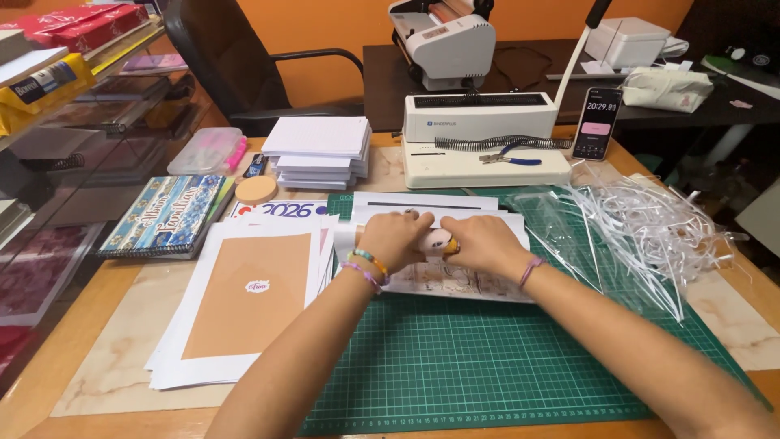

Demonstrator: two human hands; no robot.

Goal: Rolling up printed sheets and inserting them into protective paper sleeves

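At the lower centre of the frame, a green cutting mat (487, 366) was laid on the table (97, 382). To its left, a stack of printed sheets with a tan panel (244, 301) was placed, apparently untrimmed.

At mid-frame, both hands were brought together over a printed sheet (455, 280) lying on the mat. The left hand (396, 238) was pressed flat, fingers narrowly curled, on the upper edge of that sheet. The right hand (481, 242) was closed around a small orange-and-white cutting tool (441, 242), held between the two hands and touching the paper. Whether a ruler lay beneath the left hand could not be determined.

To the right of the hands, a loose heap of thin white paper strips (650, 223) was piled. From this, trimming was judged to be well advanced, with the sheet under the hands in progress and the left stack remaining.

Farther back, a white stack of blank cards (318, 150) was positioned at upper centre-left, a binding machine (479, 138) at upper centre, and a phone (597, 123) just beside it.
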